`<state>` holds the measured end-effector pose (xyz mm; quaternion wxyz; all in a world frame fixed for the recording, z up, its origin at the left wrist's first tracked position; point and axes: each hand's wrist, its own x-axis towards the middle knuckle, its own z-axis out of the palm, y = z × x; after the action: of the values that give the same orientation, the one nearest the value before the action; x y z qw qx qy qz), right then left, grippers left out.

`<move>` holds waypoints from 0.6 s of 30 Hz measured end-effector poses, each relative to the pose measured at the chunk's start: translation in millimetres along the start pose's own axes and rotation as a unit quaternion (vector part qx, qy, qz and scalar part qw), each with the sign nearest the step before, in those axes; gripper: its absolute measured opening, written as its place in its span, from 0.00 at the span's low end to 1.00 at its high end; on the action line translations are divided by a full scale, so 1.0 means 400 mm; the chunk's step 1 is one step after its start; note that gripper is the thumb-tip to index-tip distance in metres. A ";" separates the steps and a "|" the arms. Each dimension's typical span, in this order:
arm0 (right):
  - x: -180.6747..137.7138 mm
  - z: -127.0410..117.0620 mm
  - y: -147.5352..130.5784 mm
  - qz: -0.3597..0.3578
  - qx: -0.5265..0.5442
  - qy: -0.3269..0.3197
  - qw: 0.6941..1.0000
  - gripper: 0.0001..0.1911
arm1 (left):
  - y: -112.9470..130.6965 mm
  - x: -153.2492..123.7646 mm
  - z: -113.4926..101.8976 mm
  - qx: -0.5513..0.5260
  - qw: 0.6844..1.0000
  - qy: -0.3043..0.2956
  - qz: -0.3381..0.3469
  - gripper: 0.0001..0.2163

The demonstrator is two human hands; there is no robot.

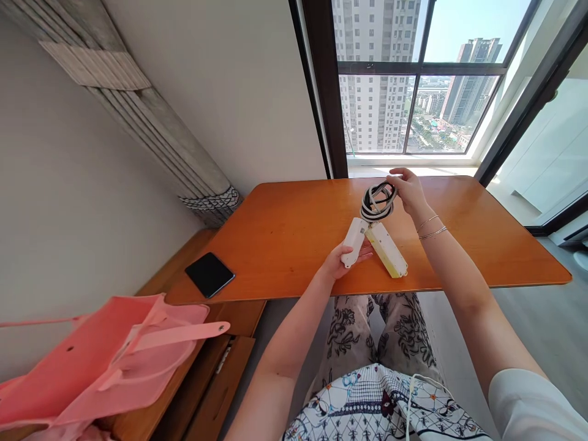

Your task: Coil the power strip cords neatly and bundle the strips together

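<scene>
I see the left hand (pixel 337 262) clasping the white power strip (pixel 354 237), thumb across it, apparently to steady it; the right hand (pixel 410 195) pinches the coiled cords (pixel 366 208) over the table (pixel 294 233). Whether the yellow-edged strip (pixel 388 250) alongside hangs or rests, I can't tell.

Bright daylight from window (pixel 419 68); left wall (pixel 78 202) dimmer; edges stretched
</scene>
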<state>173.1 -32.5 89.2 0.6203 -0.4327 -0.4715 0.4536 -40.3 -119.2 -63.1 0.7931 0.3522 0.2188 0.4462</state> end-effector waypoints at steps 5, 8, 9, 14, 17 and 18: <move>-0.035 -0.056 0.091 0.005 -0.046 0.050 0.998 0.31 | -0.002 -0.003 -0.020 -0.027 1.000 0.013 -0.008 0.29; -0.115 -0.086 0.163 0.135 -0.099 -0.033 0.985 0.42 | -0.003 0.002 -0.023 -0.037 0.999 0.029 -0.015 0.30; -0.144 -0.094 0.183 0.194 -0.120 -0.091 0.969 0.44 | -0.003 0.006 -0.024 -0.037 0.998 0.038 -0.018 0.30; -0.240 -0.085 0.229 0.266 -0.106 -0.227 0.931 0.26 | -0.011 0.029 -0.033 0.019 0.991 0.131 -0.013 0.28; -0.262 -0.046 0.234 0.286 -0.011 -0.206 0.936 0.16 | -0.028 0.039 -0.040 0.102 0.981 0.163 0.009 0.25; -0.267 -0.030 0.238 0.285 0.025 -0.188 0.940 0.16 | -0.034 0.040 -0.040 0.127 0.979 0.156 0.023 0.26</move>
<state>154.8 -117.3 -25.5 0.3758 -0.4404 -0.4250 0.6958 -35.3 -104.2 -84.3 0.6876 0.3809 0.3862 0.4826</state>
